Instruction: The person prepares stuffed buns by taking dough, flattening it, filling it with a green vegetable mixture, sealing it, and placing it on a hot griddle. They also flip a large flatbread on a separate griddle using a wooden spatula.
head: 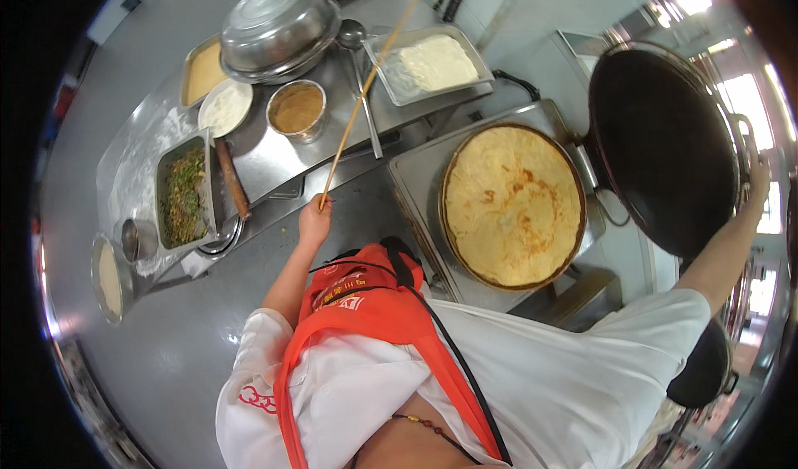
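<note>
My left hand point(315, 222) grips the lower end of a long thin wooden stick point(355, 115), which slants up and to the right past the worktable. At the far right, my right hand point(758, 173) is on the handle of the raised round black lid point(664, 151) of an electric griddle. Below the lid, a large round flatbread point(514, 204) fills the griddle pan point(444, 219). Its top is pale yellow with browned patches near the middle. The lid stands tilted up, apart from the bread.
The steel worktable point(262, 169) carries a tray of chopped filling point(185, 198), a rolling pin point(232, 179), a bowl of white flour point(225, 108), a tub of brown paste point(297, 108), a ladle point(365, 95), an upturned steel basin point(280, 29) and a tray of pale dough point(439, 62).
</note>
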A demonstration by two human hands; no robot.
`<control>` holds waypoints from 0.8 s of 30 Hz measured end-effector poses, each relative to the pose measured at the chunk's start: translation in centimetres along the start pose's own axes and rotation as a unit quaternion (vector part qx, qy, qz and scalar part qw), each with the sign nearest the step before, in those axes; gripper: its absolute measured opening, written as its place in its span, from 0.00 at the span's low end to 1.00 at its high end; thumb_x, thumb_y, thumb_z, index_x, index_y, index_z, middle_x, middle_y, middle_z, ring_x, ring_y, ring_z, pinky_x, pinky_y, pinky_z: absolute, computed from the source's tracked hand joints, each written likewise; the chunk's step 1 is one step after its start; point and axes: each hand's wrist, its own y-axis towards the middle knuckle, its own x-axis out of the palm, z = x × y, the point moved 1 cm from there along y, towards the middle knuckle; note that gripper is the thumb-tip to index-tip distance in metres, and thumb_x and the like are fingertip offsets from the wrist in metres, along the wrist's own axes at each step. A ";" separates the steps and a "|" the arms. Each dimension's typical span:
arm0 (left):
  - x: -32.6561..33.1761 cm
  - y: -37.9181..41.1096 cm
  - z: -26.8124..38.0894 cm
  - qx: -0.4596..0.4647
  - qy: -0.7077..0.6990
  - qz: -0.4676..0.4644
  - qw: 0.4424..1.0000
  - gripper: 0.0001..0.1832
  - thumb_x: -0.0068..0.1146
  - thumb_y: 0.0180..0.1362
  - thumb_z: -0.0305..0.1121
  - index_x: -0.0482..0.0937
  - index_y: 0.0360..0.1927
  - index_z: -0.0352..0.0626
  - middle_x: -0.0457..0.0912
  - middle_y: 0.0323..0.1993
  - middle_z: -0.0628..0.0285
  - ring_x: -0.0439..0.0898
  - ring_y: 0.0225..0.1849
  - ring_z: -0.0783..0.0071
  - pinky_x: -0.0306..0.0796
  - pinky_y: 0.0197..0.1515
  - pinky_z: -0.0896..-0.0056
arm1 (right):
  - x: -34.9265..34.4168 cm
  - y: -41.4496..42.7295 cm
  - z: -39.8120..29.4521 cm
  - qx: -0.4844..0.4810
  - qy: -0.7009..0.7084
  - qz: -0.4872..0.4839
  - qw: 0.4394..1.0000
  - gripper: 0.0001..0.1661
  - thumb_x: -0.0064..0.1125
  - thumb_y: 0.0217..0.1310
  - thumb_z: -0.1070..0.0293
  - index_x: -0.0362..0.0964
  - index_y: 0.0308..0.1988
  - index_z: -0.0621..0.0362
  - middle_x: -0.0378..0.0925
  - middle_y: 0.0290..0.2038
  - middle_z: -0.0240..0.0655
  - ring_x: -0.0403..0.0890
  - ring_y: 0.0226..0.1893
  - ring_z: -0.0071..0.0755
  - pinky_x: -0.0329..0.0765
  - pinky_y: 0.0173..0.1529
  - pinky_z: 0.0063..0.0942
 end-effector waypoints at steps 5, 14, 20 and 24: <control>-0.6 0.7 0.8 -0.043 -0.040 -0.037 0.998 0.08 0.52 0.57 0.35 0.77 0.35 0.42 0.79 0.25 0.51 0.79 0.29 0.53 0.70 0.33 0.60 | -4.4 -16.2 -10.0 -0.032 -0.052 0.033 0.998 0.40 0.41 0.60 0.35 0.68 0.55 0.57 0.73 0.51 0.50 0.71 0.54 0.54 0.66 0.57 0.40; -4.9 0.2 -2.9 0.035 -0.012 -0.030 0.999 0.12 0.56 0.52 0.37 0.77 0.34 0.40 0.79 0.27 0.49 0.79 0.32 0.50 0.70 0.35 0.58 | -4.1 -51.7 -29.5 -0.117 0.137 -0.091 0.979 0.29 0.53 0.53 0.47 0.69 0.49 0.55 0.77 0.42 0.47 0.76 0.45 0.52 0.68 0.51 0.46; -8.7 -0.3 -5.2 0.065 0.015 -0.021 0.998 0.16 0.59 0.45 0.36 0.77 0.37 0.37 0.80 0.32 0.49 0.79 0.37 0.51 0.71 0.40 0.57 | 4.7 -68.5 -38.3 -0.147 0.143 -0.248 0.947 0.25 0.60 0.48 0.55 0.67 0.47 0.52 0.79 0.35 0.44 0.79 0.40 0.51 0.68 0.49 0.50; -9.3 0.0 -5.1 0.049 0.025 -0.035 0.998 0.20 0.59 0.42 0.36 0.76 0.39 0.36 0.80 0.36 0.48 0.78 0.41 0.51 0.70 0.44 0.57 | 9.5 -75.1 -41.7 -0.143 0.087 -0.321 0.932 0.25 0.64 0.45 0.61 0.67 0.45 0.51 0.80 0.31 0.43 0.80 0.36 0.51 0.68 0.47 0.53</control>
